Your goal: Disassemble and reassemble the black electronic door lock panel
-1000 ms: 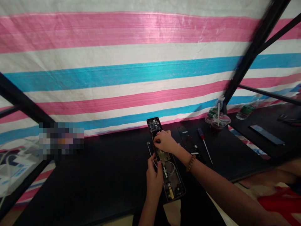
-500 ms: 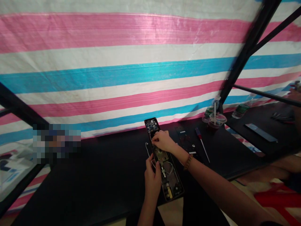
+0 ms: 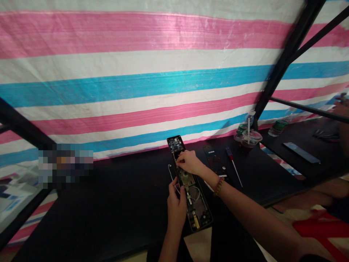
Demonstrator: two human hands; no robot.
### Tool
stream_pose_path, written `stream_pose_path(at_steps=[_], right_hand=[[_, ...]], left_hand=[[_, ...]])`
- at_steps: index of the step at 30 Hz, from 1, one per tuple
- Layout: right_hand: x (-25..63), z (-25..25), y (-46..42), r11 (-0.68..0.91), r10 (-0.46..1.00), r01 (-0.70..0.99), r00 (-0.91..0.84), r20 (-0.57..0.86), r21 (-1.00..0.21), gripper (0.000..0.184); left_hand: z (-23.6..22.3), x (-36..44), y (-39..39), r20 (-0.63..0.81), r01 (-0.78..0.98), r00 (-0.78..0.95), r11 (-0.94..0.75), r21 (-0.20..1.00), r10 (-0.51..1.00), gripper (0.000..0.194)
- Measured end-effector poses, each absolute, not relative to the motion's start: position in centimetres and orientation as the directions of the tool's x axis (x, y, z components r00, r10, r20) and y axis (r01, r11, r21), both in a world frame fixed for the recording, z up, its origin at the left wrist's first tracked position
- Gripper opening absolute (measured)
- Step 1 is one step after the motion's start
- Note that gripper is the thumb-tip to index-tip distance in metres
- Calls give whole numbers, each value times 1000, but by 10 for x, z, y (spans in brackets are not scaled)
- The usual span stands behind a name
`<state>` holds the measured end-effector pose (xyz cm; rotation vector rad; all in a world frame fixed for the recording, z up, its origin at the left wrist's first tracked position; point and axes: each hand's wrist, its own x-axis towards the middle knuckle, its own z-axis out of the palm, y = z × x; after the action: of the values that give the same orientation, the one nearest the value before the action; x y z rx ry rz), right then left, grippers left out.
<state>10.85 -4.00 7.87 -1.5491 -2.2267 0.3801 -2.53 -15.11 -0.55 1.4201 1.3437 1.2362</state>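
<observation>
A long, narrow open housing (image 3: 200, 203), which looks like an electronic door lock, lies lengthwise in front of me over the table's front edge. Its far end holds a circuit board (image 3: 176, 145); a brass cylinder (image 3: 195, 220) sits near the close end. My left hand (image 3: 176, 202) grips the housing's left edge, thumb on top and fingers at the side. A thin white wire (image 3: 171, 173) loops out on the left and passes by these fingers. Over the upper middle, my right hand (image 3: 188, 162) is closed in a pinch on a white wire inside; its fingertips partly hide the spot.
On the right lie a screwdriver (image 3: 233, 167) and a dark flat panel (image 3: 214, 160). Behind them stand a plastic cup (image 3: 250, 139) with a straw and a bottle (image 3: 242, 130). Black frame posts (image 3: 275, 72) rise before a striped sheet (image 3: 152, 87). Another person's arm (image 3: 313, 198) shows far right.
Both hands keep nearly the same place and hold on the housing and wire. The whole view has shifted very slightly.
</observation>
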Motion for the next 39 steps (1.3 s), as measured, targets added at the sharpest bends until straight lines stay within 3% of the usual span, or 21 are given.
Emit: stream_pose_path(at_steps=[39], right_hand=[[106, 71, -45, 427, 899, 838, -353, 259, -340, 11]], left_hand=[[-4, -23, -150, 105, 191, -67, -90, 978, 992, 47]])
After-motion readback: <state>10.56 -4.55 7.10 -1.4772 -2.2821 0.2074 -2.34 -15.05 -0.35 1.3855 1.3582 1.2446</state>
